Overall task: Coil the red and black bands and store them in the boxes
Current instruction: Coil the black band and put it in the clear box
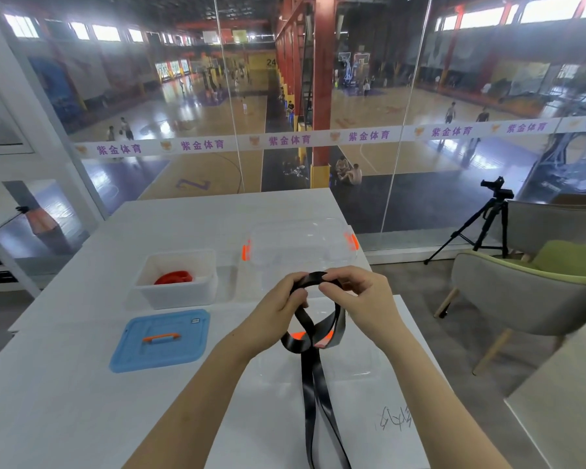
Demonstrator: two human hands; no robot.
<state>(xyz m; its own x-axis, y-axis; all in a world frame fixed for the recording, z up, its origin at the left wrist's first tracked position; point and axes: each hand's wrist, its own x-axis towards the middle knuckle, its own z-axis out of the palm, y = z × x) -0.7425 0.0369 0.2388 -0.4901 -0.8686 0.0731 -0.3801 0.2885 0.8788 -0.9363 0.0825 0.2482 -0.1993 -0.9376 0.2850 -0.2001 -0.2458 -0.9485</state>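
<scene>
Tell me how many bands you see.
2: a red band coiled in the white box, and a black band held by the left hand and right hand.

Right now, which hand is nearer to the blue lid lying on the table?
Left. The left hand is just right of the blue lid, gripping the black band; the right hand is farther right.

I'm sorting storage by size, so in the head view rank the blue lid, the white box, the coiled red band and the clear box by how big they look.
Largest to smallest:
1. clear box and blue lid, too alike to rank; the lid lies nearer the camera
2. white box
3. red band, coiled inside the white box
</scene>
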